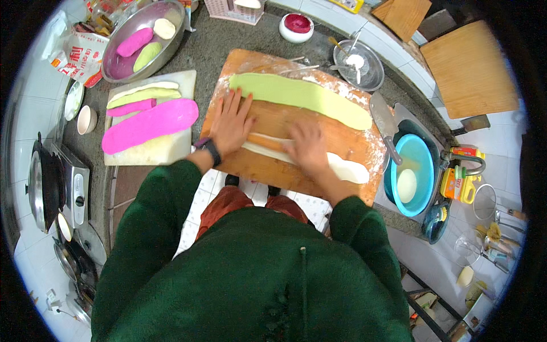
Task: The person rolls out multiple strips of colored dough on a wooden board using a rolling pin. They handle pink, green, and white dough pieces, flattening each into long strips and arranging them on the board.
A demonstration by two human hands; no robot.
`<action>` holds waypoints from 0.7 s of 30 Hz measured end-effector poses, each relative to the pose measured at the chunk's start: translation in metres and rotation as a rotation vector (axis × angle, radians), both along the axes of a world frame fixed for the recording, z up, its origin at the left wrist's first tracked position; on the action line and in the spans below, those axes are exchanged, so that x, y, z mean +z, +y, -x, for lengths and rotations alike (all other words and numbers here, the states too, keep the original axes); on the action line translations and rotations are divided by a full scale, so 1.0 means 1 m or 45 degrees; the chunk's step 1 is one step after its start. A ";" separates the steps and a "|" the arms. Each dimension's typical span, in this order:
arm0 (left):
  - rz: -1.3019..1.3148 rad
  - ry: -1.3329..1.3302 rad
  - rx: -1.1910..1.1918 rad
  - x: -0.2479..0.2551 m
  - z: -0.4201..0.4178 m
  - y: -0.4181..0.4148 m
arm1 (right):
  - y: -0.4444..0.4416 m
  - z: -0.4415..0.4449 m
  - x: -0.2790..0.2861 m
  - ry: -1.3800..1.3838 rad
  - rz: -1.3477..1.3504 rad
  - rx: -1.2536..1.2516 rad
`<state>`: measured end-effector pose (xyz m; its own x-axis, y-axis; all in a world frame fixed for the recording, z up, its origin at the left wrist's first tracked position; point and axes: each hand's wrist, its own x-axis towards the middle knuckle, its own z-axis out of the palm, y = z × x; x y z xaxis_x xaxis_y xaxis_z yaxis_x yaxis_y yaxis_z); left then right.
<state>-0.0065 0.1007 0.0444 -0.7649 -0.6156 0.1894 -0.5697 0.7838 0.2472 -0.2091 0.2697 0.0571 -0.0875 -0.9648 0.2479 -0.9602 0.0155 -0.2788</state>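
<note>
My left hand [233,122] lies flat on the wooden board [277,113], fingertips at the left end of a long pale-green dough sheet [299,95]. A dark watch [209,150] is on that wrist. My right hand [308,145], blurred by motion, is over a long white dough strip [348,167] near the board's front edge. The strip widens to the right of this hand and is partly hidden under it. A narrow pale line [271,137] runs between my hands; I cannot tell whether it is dough or a thin stick.
A cleaver [386,124] rests across the board's floury right edge by a blue basin [410,141] in the sink. Left, a white cutting board [149,158] carries pink dough [149,125] and narrow strips. Behind stand a steel bowl [175,47] of dough pieces and a flour bowl [371,77].
</note>
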 end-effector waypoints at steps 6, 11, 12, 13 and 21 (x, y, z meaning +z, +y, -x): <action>0.043 0.043 -0.129 -0.002 -0.021 0.015 | 0.024 -0.026 0.000 -0.053 -0.247 0.006; -0.017 -0.017 -0.021 -0.002 -0.009 0.001 | -0.005 -0.009 0.013 0.040 -0.254 -0.055; -0.011 -0.026 -0.033 -0.004 -0.008 0.000 | -0.001 -0.011 0.007 0.067 -0.208 -0.100; 0.005 -0.037 -0.043 -0.003 -0.007 -0.004 | -0.001 -0.014 0.006 0.092 -0.152 -0.142; 0.023 -0.024 -0.023 -0.001 0.004 -0.021 | -0.009 -0.003 -0.004 -0.006 -0.167 -0.224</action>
